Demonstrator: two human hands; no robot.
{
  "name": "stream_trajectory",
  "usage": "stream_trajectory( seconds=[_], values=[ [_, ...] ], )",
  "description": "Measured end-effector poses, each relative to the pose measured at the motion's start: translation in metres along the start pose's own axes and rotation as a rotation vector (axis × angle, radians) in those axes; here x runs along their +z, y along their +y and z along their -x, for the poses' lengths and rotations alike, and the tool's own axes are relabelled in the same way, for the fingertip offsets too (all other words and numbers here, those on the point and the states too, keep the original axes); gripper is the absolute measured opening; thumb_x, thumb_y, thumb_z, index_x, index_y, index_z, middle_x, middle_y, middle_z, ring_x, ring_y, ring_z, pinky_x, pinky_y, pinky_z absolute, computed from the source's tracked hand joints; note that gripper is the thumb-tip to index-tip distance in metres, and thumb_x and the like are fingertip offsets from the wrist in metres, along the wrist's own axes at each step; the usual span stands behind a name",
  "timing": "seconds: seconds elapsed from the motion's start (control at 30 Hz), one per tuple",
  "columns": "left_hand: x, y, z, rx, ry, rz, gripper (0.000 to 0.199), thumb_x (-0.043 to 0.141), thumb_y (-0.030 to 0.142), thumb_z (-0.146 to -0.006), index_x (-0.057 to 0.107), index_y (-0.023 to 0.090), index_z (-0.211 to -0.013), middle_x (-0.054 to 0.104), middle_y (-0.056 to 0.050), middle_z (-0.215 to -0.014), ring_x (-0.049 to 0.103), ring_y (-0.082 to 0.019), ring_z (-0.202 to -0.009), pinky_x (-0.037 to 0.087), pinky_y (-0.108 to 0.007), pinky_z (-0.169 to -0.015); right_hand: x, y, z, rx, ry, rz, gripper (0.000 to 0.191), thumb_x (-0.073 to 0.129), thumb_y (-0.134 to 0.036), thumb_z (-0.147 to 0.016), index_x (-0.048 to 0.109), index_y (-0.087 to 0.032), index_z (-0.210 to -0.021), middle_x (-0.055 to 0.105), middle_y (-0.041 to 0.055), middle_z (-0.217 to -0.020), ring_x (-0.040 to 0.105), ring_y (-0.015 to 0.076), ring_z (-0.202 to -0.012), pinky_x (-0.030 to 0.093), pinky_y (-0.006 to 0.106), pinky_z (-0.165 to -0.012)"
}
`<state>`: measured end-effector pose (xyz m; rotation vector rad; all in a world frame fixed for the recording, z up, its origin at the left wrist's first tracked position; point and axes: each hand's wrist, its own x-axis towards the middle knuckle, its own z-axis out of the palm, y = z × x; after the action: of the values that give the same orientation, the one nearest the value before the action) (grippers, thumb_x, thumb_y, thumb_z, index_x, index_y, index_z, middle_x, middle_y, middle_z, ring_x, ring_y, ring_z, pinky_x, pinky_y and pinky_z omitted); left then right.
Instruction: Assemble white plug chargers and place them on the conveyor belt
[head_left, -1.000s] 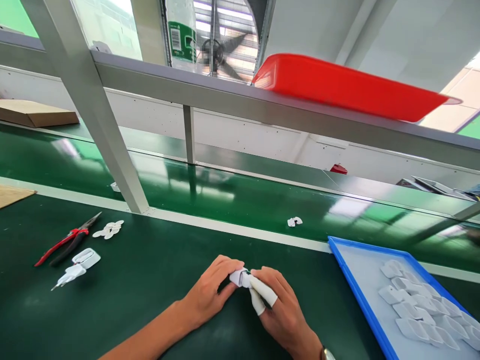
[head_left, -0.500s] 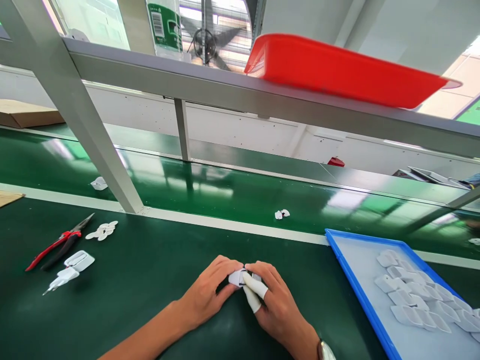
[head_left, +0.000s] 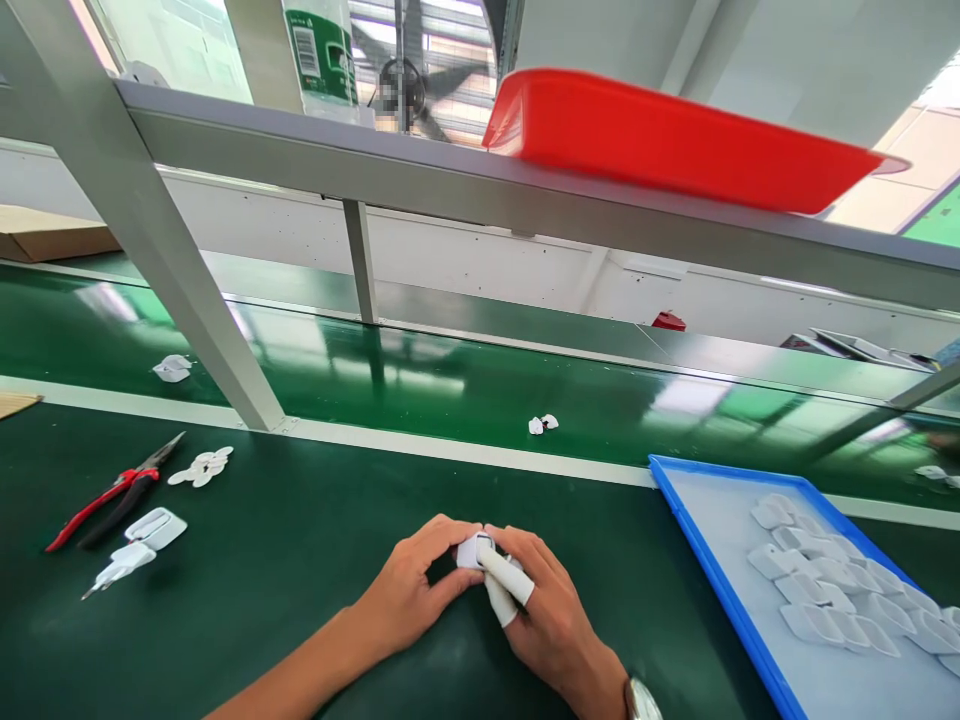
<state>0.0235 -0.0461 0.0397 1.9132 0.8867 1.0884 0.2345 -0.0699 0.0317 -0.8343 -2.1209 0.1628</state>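
Hands: left hand (head_left: pixel 409 590) and right hand (head_left: pixel 551 610) meet over the matte green surface (head_left: pixel 285 560), fingers of both pinched on one small white plastic housing (head_left: pixel 474 550) at the near middle; white cots sheathe two right fingers (head_left: pixel 504 578).
Left side: red-handled pliers (head_left: pixel 112 492), white plug (head_left: pixel 120 565), flat oval pieces (head_left: pixel 201 466).
Right side: blue tray (head_left: pixel 712 560) of white shells (head_left: pixel 832 590).

Small white plastic part (head_left: pixel 474 551), pinched above table
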Motion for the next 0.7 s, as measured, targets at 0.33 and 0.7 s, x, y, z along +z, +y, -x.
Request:
stream_trajectory(
  seconds=[0.33, 0.7],
  values=[
    [0.0017, -0.0024, 0.0009, -0.122, -0.057, 0.097, 0.032, 0.073, 0.032, -0.091, 0.069, 0.032, -0.123, 0.071, -0.001, -0.099, 0.066, -0.019, -0.089, 0.052, -0.029, -0.085, -0.0039, -0.0038, -0.0056, 0.058, 0.007, -0.129, 0.057, 0.052, -0.001, -0.093, 0.048, -0.027, -0.144, 0.064, 0.012, -0.123, 0.063, 0.0243, -0.108, 0.06, 0.043, -0.088],
    [-0.0013, -0.0034, 0.0015, -0.171, -0.151, 0.113, 0.032, 0.072, 0.029, -0.09, 0.07, 0.03, -0.123, 0.07, -0.001, -0.096, 0.064, -0.019, -0.088, 0.052, -0.029, -0.084, -0.0018, -0.0007, -0.0018, 0.095, -0.024, -0.231, 0.047, 0.055, -0.005, -0.092, 0.055, -0.023, -0.136, 0.062, 0.0117, -0.117, 0.063, 0.0227, -0.105, 0.059, 0.038, -0.086]
  ],
)
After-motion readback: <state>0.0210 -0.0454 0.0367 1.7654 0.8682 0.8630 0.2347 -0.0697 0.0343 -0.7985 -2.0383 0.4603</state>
